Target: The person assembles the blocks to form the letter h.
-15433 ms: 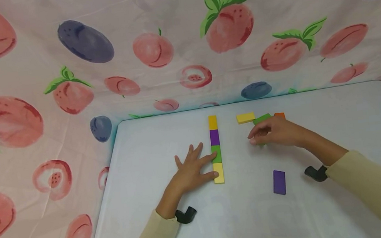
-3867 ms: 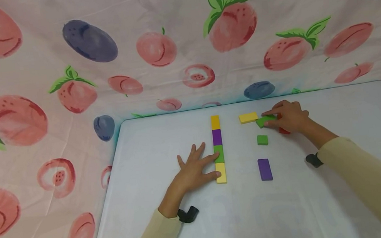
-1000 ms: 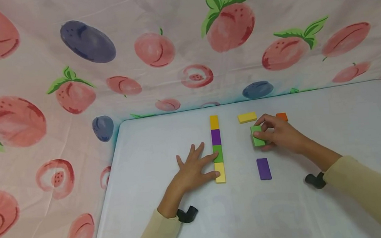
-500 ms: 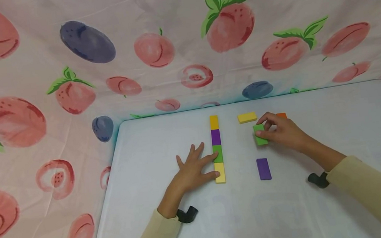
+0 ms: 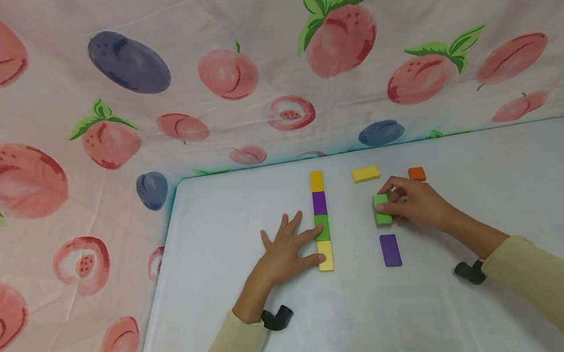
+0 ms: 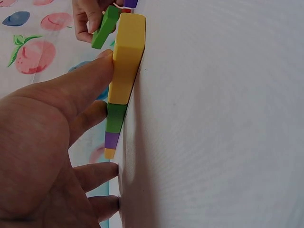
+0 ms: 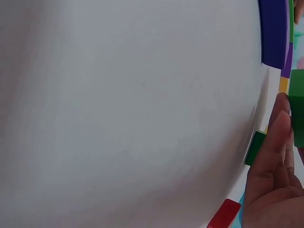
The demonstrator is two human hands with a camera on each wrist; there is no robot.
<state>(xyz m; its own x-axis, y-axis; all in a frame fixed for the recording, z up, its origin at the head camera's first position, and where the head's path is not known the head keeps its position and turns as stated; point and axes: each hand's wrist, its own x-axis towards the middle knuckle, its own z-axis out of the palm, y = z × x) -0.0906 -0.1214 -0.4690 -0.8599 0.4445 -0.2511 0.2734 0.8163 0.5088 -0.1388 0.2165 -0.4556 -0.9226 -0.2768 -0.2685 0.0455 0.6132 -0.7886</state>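
A row of blocks runs away from me: pale yellow (image 5: 326, 260), green (image 5: 325, 235), purple (image 5: 319, 203) and deep yellow (image 5: 316, 181). My left hand (image 5: 285, 253) lies spread beside it, thumb touching the pale yellow block and forefinger touching the green one. My right hand (image 5: 421, 204) pinches another green block (image 5: 382, 217) between thumb and fingers, to the right of the row. A smaller green block (image 7: 255, 148) lies on the table in the right wrist view; in the head view it is hidden.
Nearer me than the held block lies a loose purple block (image 5: 390, 250). Farther back are a loose yellow block (image 5: 366, 174) and an orange-red block (image 5: 417, 173). The white table (image 5: 359, 317) meets a fruit-patterned cloth (image 5: 245, 25) along its back and left edges.
Since 3.9 s ago, my right hand has lifted the green block from beside the yellow one; in the last half second it moved slightly toward me. The left hand stays put.
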